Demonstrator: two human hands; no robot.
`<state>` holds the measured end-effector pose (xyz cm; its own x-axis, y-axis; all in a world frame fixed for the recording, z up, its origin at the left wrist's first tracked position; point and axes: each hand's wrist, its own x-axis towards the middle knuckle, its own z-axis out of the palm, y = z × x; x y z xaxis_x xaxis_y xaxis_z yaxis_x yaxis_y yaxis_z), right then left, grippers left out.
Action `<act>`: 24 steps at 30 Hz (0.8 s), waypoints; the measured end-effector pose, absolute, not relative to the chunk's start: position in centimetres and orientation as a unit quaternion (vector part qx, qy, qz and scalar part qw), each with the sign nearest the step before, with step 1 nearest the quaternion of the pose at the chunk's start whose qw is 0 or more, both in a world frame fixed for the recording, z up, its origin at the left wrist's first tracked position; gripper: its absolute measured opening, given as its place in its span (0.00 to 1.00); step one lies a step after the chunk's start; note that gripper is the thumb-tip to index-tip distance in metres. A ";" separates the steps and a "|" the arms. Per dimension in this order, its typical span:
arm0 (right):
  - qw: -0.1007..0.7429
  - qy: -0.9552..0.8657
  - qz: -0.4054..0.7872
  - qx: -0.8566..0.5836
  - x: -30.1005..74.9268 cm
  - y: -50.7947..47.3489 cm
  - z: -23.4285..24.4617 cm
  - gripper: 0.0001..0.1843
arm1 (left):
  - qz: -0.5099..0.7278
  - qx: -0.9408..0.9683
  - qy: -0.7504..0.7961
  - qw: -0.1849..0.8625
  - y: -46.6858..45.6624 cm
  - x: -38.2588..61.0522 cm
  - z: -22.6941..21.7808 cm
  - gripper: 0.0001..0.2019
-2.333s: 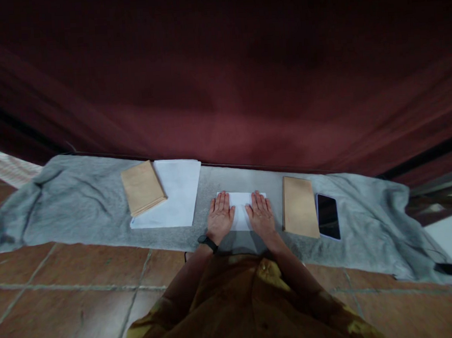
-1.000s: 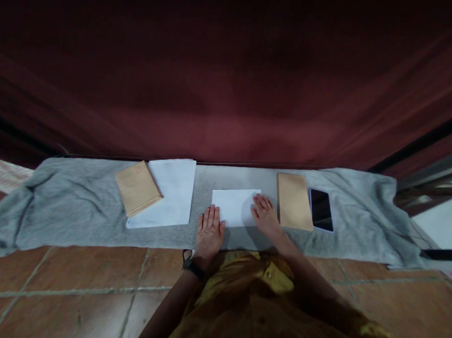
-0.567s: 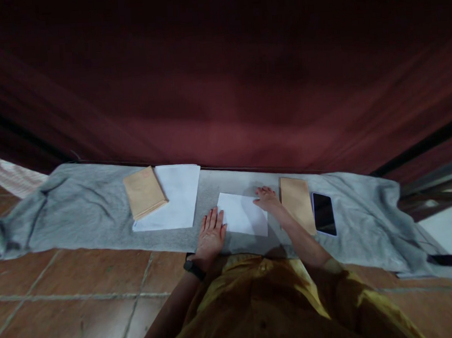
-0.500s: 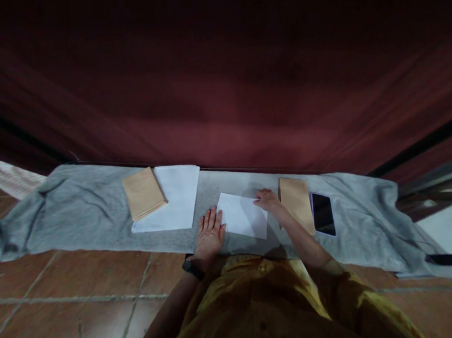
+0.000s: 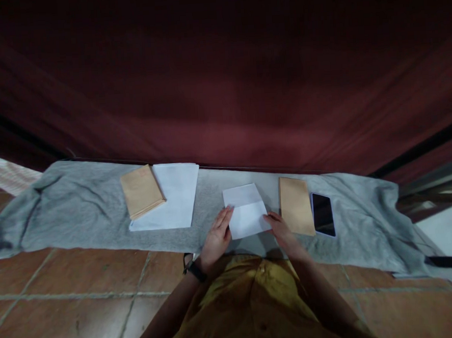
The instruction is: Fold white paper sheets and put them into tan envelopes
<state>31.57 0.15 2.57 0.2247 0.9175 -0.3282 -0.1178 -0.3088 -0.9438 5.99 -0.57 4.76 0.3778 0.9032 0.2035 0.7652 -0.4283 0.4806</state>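
A white sheet of paper (image 5: 247, 217) with a crease across it is between my hands, over the grey cloth. My left hand (image 5: 216, 239) grips its left edge, fingers stretched together along it. At the lower right edge, my right hand (image 5: 282, 230) pinches the paper. Just right of that hand lies a brown envelope (image 5: 296, 205). Left of my left hand is a stack of white paper (image 5: 180, 197), partly covered by several brown envelopes (image 5: 142, 191).
A dark-screened phone (image 5: 323, 214) lies beside the right-hand envelope. Grey cloth (image 5: 86, 208) covers the narrow surface, which backs onto a dark red curtain-like sheet (image 5: 222, 113). Terracotta floor tiles (image 5: 85, 320) show below the front edge.
The paper, flat before, has turned and its crease now shows. My right hand has come down from its top right corner to the lower right edge; my left hand has moved onto its left edge.
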 end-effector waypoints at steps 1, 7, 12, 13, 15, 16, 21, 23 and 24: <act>0.481 -0.327 0.536 -0.612 31.5 -0.5 2.5 0.26 | 0.220 0.817 0.506 0.167 -0.6 6.2 4.5 0.37; 0.461 -0.318 0.578 -0.594 31.6 -2.2 2.6 0.26 | 0.242 0.814 0.492 0.189 0.4 5.7 2.6 0.33; 0.519 -0.309 0.574 -0.554 31.9 -2.3 2.3 0.25 | 0.283 0.798 0.490 0.208 1.3 5.4 2.5 0.27; 0.533 -0.315 0.564 -0.547 31.9 -2.2 2.2 0.25 | 0.291 0.788 0.498 0.214 1.5 5.5 2.6 0.25; 0.546 -0.339 0.534 -0.550 31.9 -1.9 1.9 0.26 | 0.303 0.763 0.520 0.235 1.8 5.7 3.0 0.20; 0.540 -0.365 0.509 -0.562 31.8 -1.7 1.8 0.25 | 0.305 0.748 0.535 0.246 2.0 5.7 3.1 0.17; 0.370 -0.563 0.296 -0.677 31.0 -0.1 2.3 0.12 | 0.286 0.694 0.604 0.267 3.4 6.3 3.9 0.06; 0.295 -0.594 0.229 -0.712 30.7 0.7 2.8 0.11 | 0.280 0.682 0.621 0.265 4.1 6.7 4.0 0.05; 0.259 -0.605 0.198 -0.726 30.5 1.1 3.1 0.11 | 0.277 0.675 0.630 0.264 4.4 6.8 4.1 0.06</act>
